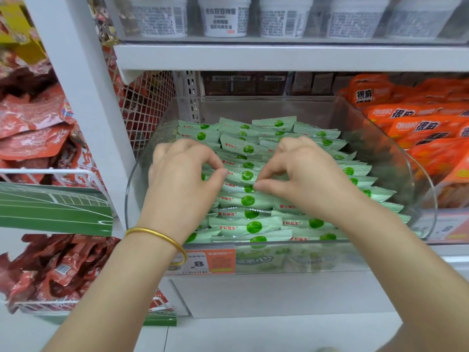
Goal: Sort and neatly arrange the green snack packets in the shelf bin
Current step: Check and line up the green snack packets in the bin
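The green snack packets (247, 226) lay inside the clear shelf bin (253, 107), stacked flat in overlapping rows from the front wall back toward the rear, most with their green dot and red logo facing up. The rows at the front and centre looked fairly even, while those at the back and along the right side sat more askew. Both of the person's bare hands were down in the middle of the bin, on top of the pile. The left grip (182, 174) had its fingers curled, with thumb and forefinger pinching the edge of a packet in the centre row. The right grip (299, 171), just beside it, was curled the same way, its thumb and forefinger closed on a packet in that row; the two thumbs pointed toward each other and stood near but apart. A gold bangle (162, 236) circled the left wrist. An orange price label (203, 261) sat on the shelf edge under the bin's front. To the right of the bin lay orange packets (431, 138), and on the white shelf (279, 57) above stood a row of white tubs (224, 16). To the left, red packets (33, 133) filled a wire basket (50, 174) fronted by a green card (50, 209).
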